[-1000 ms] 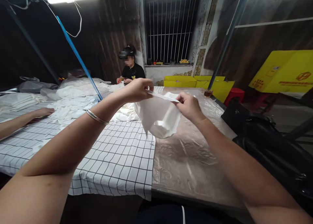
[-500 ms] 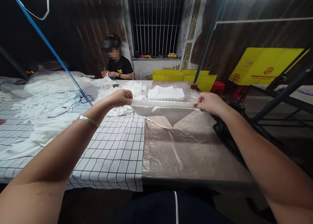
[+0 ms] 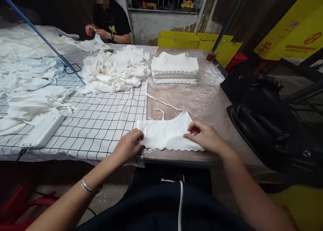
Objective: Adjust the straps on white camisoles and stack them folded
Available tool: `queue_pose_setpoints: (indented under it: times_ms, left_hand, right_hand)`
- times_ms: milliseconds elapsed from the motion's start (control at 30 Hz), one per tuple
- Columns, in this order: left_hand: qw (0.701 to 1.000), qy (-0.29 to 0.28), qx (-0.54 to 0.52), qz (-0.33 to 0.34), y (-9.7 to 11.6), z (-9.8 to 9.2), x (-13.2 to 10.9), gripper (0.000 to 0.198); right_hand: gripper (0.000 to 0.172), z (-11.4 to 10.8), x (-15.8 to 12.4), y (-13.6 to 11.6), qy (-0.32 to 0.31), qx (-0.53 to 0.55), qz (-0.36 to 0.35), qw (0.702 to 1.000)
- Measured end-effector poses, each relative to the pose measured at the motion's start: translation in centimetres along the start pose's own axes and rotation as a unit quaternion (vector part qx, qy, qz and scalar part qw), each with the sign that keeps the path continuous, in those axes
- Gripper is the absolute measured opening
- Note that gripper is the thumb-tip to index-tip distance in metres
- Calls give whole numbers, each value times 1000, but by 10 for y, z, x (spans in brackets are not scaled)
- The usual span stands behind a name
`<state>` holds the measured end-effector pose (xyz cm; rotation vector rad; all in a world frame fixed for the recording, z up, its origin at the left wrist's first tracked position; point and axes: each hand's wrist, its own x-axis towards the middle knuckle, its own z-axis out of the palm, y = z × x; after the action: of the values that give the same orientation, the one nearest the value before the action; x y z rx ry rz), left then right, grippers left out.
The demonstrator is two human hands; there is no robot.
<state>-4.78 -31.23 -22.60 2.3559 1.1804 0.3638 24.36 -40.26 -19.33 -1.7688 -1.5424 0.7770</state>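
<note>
A white bra top [image 3: 169, 133] with thin straps and a scalloped lower edge lies flat at the table's front edge. At its left end, my left hand [image 3: 130, 141] is closed with the fabric edge pinched in its fingers. My right hand [image 3: 205, 136] rests over the right end, thumb and fingers apart, touching the cloth. Farther back stands a neat stack of white tops [image 3: 175, 67] with wavy edges. Left of the stack is a loose heap of white garments [image 3: 113, 69].
Plastic film [image 3: 212, 99] covers the right of the table, a checked cloth [image 3: 108, 133] the left. A white power strip [image 3: 46, 130] and more garments [image 3: 37, 96] lie left. A black bag [image 3: 262, 116] sits right. Across the table, a person [image 3: 111, 22] handles white cloth. A blue pole [image 3: 42, 32] slants overhead.
The top, held stretched in the air between both hands before, now lies on the table near me. My right hand has loosened its pinch. The view has tilted downward.
</note>
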Motion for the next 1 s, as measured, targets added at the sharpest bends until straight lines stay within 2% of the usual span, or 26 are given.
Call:
queue_pose_setpoints:
  times_ms: [67,133,200,233,333,400,467,533,600,633,733,800,867,1000]
  left_hand:
    - [997,60,-3,49,7,9,-2,17]
    - [985,131,7,114,17,14,-4,16]
    - [965,197,44,167,25,14,-1,17]
    - [955,225,68,181,27,10,1,17]
    - [937,279,108,183,31,-7,15,19]
    - [937,291,80,174,33,-19,28,19]
    - [941,286,32,179,40,-27,39,19]
    - [938,282,5,202,51,-27,47,18]
    - [927,300,19,223,63,-22,52,18]
    - [922,313,40,225,66,-17,54,18]
    - [917,325,125,193,64,4,55,18]
    - [926,299,162,161,55,22,51,18]
    - [938,265,170,145,45,38,43,17]
    - [951,219,158,148,35,58,24,16]
  right_hand:
    - [34,40,3,-19,-20,-50,-80,995]
    - [35,74,3,-31,-6,-125,-156,980]
    - [17,89,5,-34,43,-185,-200,961]
    - [6,88,7,-33,76,-200,-207,955]
    - [13,61,18,-30,189,-192,-184,945]
    - [10,43,25,-35,229,-156,-157,948]
    - [20,38,28,-45,204,-114,-139,962]
    - [32,44,30,-54,148,-92,-140,975]
    - [19,49,32,-56,121,-88,-149,977]
    - [11,48,31,-53,131,-86,-151,976]
    - [13,22,22,-30,228,-85,-134,960]
    - [12,-2,8,-6,299,-125,-113,939]
    - [8,-20,-12,19,335,-180,-89,920]
    - [6,-26,-52,62,351,-244,-30,904]
